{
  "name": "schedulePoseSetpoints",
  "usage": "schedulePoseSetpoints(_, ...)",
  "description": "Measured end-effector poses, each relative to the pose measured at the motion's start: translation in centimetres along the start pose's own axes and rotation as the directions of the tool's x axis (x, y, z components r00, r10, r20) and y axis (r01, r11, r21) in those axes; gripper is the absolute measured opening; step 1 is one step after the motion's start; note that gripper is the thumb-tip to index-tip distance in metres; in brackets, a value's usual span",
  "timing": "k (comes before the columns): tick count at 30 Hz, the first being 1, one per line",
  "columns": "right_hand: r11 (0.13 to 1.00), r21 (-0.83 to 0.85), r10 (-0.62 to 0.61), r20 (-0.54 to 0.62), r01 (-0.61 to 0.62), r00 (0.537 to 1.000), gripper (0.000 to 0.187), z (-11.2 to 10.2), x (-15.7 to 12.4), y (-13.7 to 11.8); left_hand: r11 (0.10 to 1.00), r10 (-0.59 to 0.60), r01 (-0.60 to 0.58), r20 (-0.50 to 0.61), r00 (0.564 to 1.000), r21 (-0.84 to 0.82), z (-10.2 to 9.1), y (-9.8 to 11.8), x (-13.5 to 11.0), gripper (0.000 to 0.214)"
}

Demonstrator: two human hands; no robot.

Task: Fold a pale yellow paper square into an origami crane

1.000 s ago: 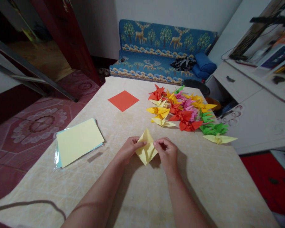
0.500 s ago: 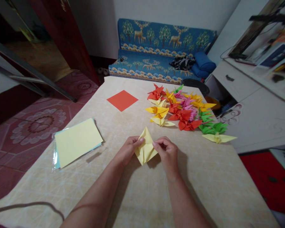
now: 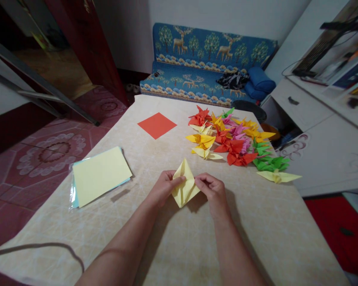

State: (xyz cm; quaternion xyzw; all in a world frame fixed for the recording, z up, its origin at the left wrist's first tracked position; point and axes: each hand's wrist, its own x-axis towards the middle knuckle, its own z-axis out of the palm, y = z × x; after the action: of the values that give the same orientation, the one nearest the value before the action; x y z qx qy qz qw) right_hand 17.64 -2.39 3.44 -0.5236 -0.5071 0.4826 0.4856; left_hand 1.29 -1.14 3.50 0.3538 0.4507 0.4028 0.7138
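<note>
A partly folded pale yellow paper is held just above the beige table, near its middle. My left hand pinches the paper's left edge, fingers closed on it. My right hand pinches its right edge, fingers curled. Beyond the hands lies a heap of folded paper cranes in red, yellow, pink, orange and green. A flat red paper square lies at the far middle of the table.
A stack of pale yellow and blue sheets in a clear sleeve lies at the left. A dark cable crosses the near left corner. A blue patterned sofa stands behind the table, white cabinets to the right.
Both hands keep hold of the yellow paper and work its fold slightly. The view has shifted a little; nothing else on the table has moved.
</note>
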Motion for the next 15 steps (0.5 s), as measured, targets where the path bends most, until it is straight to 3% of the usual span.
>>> schedulePoseSetpoints(15,0.999,-0.010,0.036,-0.038,-0.037,0.999,0.015,0.11,0.03,0.26,0.995,0.054,-0.047,-0.075,0.996,0.090,0.36,-0.26,0.09,0.027)
